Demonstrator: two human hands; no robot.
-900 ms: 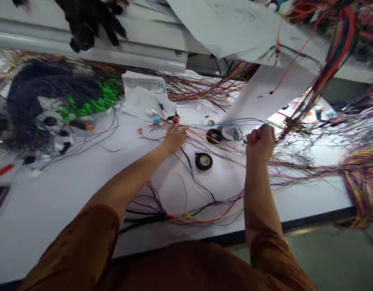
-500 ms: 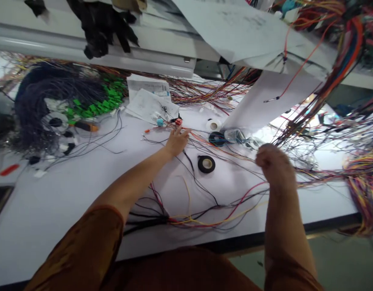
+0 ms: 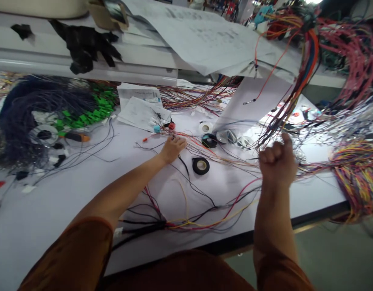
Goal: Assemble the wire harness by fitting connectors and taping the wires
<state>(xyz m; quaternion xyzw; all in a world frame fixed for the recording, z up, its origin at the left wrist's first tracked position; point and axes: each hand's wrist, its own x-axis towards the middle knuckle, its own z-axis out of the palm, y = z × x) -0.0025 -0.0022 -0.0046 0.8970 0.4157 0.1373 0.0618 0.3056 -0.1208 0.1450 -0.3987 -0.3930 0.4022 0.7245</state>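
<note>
Head view: left hand [image 3: 173, 149] is palm-down on the white table [image 3: 56, 218], fingers loosely bent and slightly spread over the near end of some thin wires [image 3: 201, 144]; can't tell if it pinches any of them or just rests there. Red connector [image 3: 171, 126] sits just beyond those fingertips, blue connector [image 3: 156, 129] beside it to the left, near the loose white papers [image 3: 140, 115]. Thin wires fan out from there across the table toward the right side. Right hand [image 3: 277, 161] is up at right, fingers curled in tight, index finger less bent than the rest; inside of the grip is hidden, can't tell if a wire is in it. Hanging wire bundle [image 3: 309, 60] drops from the shelf [image 3: 138, 58] to just behind that hand. Black tape roll [image 3: 196, 167] lies flat between the hands, nearer the left; white roll [image 3: 206, 127] and dark roll [image 3: 209, 140] lie past it. Closer to the body, a black-sleeved harness [image 3: 151, 227] splits into red, yellow and black leads. Far left: dark wire bunch [image 3: 25, 101] with green connectors [image 3: 89, 115], orange-and-black tool [image 3: 77, 136] just below them.
</note>
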